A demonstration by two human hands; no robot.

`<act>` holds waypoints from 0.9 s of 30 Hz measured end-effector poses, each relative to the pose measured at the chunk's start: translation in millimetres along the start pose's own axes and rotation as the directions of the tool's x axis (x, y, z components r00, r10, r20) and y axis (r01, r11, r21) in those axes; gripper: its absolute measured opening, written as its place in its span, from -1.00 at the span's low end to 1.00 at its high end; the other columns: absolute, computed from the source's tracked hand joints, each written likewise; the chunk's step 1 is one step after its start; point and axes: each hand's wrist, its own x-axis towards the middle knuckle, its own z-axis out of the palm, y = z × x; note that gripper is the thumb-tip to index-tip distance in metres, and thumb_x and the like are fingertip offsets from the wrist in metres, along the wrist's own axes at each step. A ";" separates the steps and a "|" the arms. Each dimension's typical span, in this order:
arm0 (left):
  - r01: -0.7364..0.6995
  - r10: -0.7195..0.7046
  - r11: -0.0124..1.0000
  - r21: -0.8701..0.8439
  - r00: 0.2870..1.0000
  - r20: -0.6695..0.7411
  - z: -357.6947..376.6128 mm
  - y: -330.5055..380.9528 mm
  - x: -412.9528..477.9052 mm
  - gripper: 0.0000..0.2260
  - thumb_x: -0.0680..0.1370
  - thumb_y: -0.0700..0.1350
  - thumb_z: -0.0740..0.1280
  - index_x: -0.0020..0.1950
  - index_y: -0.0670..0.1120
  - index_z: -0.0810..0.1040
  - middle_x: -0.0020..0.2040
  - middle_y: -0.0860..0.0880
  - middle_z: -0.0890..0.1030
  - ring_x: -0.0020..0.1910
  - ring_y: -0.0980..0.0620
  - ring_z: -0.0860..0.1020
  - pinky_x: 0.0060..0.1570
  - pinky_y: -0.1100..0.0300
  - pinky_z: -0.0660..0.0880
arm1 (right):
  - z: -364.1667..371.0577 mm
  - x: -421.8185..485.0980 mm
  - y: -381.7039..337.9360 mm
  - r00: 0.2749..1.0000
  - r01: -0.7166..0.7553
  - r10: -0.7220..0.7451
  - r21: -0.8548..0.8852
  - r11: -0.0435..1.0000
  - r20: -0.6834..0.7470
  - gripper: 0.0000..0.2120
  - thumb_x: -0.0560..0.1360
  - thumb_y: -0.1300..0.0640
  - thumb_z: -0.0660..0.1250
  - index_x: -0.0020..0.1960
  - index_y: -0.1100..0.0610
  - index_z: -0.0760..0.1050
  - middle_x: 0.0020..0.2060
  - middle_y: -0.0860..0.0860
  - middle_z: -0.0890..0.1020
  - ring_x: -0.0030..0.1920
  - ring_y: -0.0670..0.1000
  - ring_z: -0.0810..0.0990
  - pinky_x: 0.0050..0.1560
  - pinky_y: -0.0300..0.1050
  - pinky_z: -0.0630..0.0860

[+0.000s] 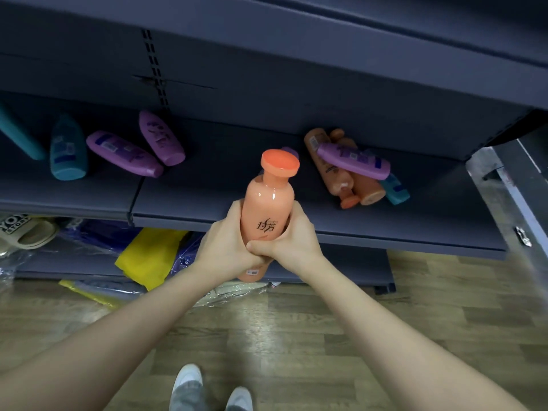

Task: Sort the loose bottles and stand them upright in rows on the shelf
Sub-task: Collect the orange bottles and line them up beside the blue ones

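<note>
Cap-up orange bottle before shelf, loose bottles flat behind

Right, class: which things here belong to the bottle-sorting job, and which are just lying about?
Job: orange bottle, gripped by left hand and right hand; purple bottles, teal bottle and mixed heap, all lying down; shelf.
Lying about, lower down: slipper, yellow bags, clear wrap.
</note>
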 end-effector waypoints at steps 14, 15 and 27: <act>-0.020 0.023 0.998 0.060 0.999 -0.040 -19.4 54.8 -38.5 -0.25 0.08 0.11 0.36 0.26 0.05 0.31 -0.07 0.05 0.57 -0.06 -0.05 0.57 -0.14 0.08 0.51 | -35.7 -41.3 -35.9 1.000 0.021 -0.021 -0.047 0.999 0.001 -0.36 0.18 0.21 0.58 0.15 0.07 0.35 0.00 -0.02 0.58 0.01 -0.04 0.56 -0.04 -0.14 0.54; -0.024 0.027 0.998 0.063 0.999 -0.037 -20.9 58.5 -41.4 -0.24 0.08 0.11 0.35 0.28 0.04 0.30 -0.07 0.05 0.57 -0.06 -0.06 0.56 -0.15 0.09 0.50 | -37.4 -44.3 -38.6 1.000 0.021 -0.021 -0.051 0.998 0.000 -0.35 0.18 0.20 0.58 0.17 0.06 0.35 0.01 -0.02 0.58 0.02 -0.04 0.56 -0.02 -0.13 0.54; -0.048 0.050 0.999 0.022 0.995 -0.091 -51.7 101.3 -80.1 -0.28 0.10 0.06 0.34 0.27 0.05 0.31 -0.11 0.05 0.58 -0.10 -0.04 0.55 -0.16 0.09 0.50 | -58.8 -89.1 -87.1 0.995 0.097 -0.098 -0.078 0.992 -0.009 -0.33 0.22 0.20 0.56 0.24 0.06 0.33 0.02 -0.03 0.56 0.04 -0.03 0.54 0.02 -0.11 0.53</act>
